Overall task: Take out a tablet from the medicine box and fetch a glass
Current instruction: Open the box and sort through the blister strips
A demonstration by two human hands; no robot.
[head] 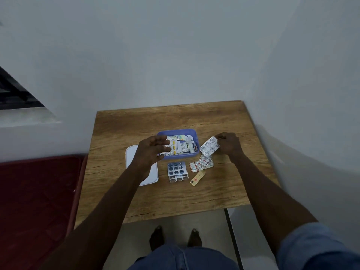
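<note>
The medicine box (178, 143) sits mid-table, long axis left to right, on a wooden table (136, 195) in a white-walled corner (194, 55). My left hand (151, 151) hovers spread open over its left end, empty; my right hand (229, 144) pinches a silver blister strip (210, 148) just right of it.

Right hand (229, 144) pinching silver blister strip (210, 148) beside purple medicine box (178, 132)
</note>
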